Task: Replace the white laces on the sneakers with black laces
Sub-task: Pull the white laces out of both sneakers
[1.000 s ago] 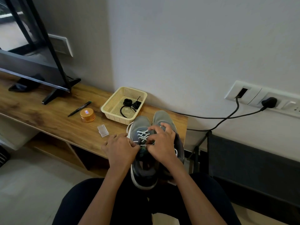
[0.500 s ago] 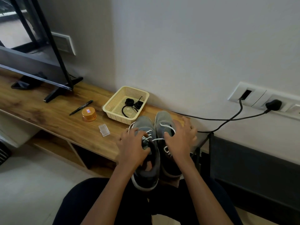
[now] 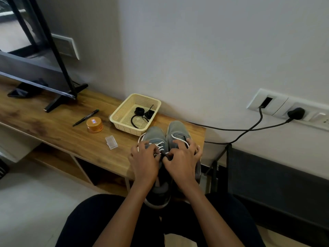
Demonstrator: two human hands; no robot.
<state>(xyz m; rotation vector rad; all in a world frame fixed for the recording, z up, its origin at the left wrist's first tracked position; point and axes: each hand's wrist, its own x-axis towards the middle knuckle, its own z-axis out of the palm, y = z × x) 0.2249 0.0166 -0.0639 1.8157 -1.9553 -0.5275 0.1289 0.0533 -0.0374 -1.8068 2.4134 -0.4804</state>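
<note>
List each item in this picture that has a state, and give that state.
left sneaker, white laces in, loosened
right sneaker, white lace loose across it
black laces, coiled in basket, unused
left hand, holds left sneaker by its lacing
right hand, pinches white laces
orange tin, lid on
plug, in wall socket
</note>
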